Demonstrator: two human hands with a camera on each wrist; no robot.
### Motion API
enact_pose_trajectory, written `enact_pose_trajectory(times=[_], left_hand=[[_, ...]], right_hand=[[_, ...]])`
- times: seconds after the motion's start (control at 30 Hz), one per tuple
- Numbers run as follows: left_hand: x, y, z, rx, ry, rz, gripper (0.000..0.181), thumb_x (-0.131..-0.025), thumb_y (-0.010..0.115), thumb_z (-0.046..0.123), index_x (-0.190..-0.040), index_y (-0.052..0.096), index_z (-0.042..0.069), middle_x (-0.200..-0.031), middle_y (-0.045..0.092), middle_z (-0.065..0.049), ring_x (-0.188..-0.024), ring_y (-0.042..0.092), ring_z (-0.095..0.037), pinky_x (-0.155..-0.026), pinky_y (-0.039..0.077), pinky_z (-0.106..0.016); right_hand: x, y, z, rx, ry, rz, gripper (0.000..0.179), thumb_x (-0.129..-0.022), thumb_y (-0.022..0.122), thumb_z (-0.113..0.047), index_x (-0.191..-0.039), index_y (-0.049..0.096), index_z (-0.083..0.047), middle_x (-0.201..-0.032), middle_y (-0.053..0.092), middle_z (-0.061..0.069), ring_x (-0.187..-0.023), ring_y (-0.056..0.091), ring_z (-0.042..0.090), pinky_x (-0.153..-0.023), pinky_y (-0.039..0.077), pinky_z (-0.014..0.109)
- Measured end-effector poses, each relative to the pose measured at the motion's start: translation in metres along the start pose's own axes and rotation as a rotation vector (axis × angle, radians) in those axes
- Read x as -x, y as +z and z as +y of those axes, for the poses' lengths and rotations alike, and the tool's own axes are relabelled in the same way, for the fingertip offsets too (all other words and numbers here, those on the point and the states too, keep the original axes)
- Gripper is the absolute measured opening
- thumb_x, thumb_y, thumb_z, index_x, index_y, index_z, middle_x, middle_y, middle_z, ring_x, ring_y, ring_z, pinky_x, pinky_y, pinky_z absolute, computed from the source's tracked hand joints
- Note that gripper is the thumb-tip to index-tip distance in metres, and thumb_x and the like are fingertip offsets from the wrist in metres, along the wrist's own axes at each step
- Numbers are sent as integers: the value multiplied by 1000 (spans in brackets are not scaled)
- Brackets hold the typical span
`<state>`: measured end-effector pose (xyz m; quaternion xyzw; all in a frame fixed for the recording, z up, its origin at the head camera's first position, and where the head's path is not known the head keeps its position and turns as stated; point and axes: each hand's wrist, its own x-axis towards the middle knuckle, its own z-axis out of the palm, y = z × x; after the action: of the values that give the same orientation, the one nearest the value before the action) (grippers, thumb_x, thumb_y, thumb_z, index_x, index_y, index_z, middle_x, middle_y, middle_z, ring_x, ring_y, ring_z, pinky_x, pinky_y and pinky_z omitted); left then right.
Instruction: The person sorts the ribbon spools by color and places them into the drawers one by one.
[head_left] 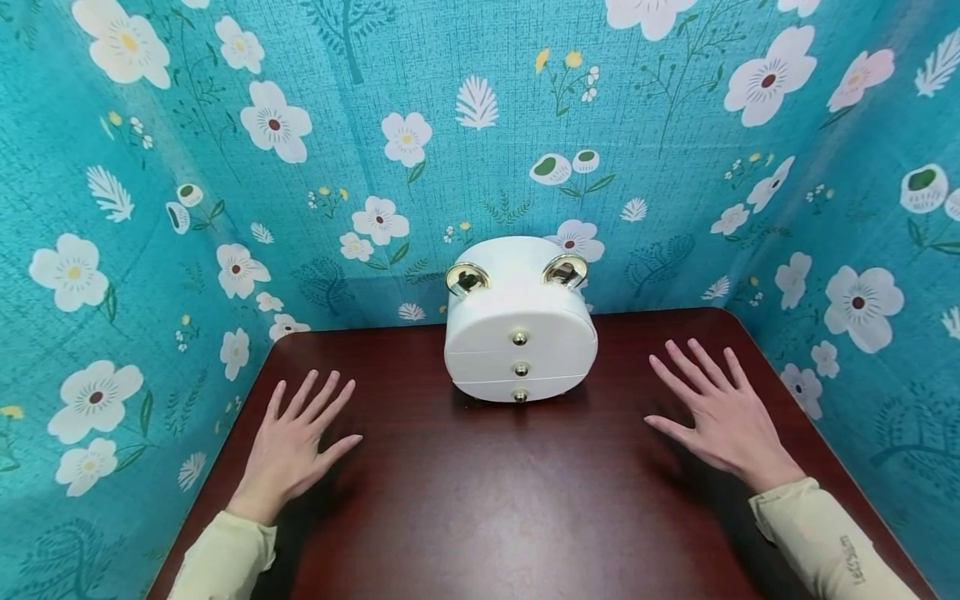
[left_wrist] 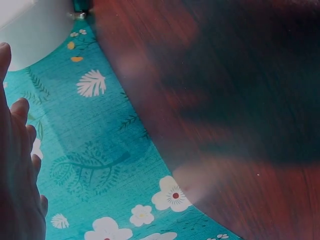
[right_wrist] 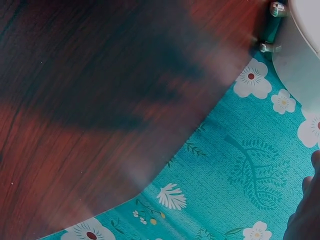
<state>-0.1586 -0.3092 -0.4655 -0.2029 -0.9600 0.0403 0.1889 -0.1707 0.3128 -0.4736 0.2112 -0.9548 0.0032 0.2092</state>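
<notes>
A white oval box (head_left: 480, 367) with drawer seams and three round gold knobs down its front stands at the back middle of the table. Two gold-rimmed round pieces (head_left: 566, 271) stick up from its top like ears. My left hand (head_left: 288, 450) is spread over the table to the left of the box, fingers straight and holding nothing. On the other side, my right hand (head_left: 723, 421) is spread the same way, apart from the box. In the left wrist view, part of the white box (left_wrist: 37, 35) shows beyond the fingers (left_wrist: 20, 110).
The dark red-brown wooden table (head_left: 480, 500) has rounded back corners. Teal floral cloth (head_left: 322, 167) hangs behind it and along both sides, close to its edges. Shadows of the hands fall on the tabletop.
</notes>
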Motion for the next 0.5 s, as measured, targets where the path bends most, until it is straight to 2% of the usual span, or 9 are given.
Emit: enact_pose_trajectory(times=[0.27, 0.5], left_hand=[[-2, -2, 2, 21, 9, 24, 81, -82, 49, 71, -150, 31, 31, -157, 27, -2, -147, 15, -28, -116, 3, -56], [0, -1, 2, 5, 2, -2, 82, -82, 46, 73, -151, 29, 31, -158, 24, -1, -147, 12, -27, -116, 2, -56]], right_hand=[[3, 2, -1, -8, 13, -6, 95, -73, 60, -72, -151, 32, -27, -157, 25, 7, -148, 2, 26, -116, -2, 56], [5, 0, -1, -3, 15, 0, 95, -72, 61, -72, -151, 32, -27, -158, 23, 6, -148, 2, 26, -116, -2, 56]])
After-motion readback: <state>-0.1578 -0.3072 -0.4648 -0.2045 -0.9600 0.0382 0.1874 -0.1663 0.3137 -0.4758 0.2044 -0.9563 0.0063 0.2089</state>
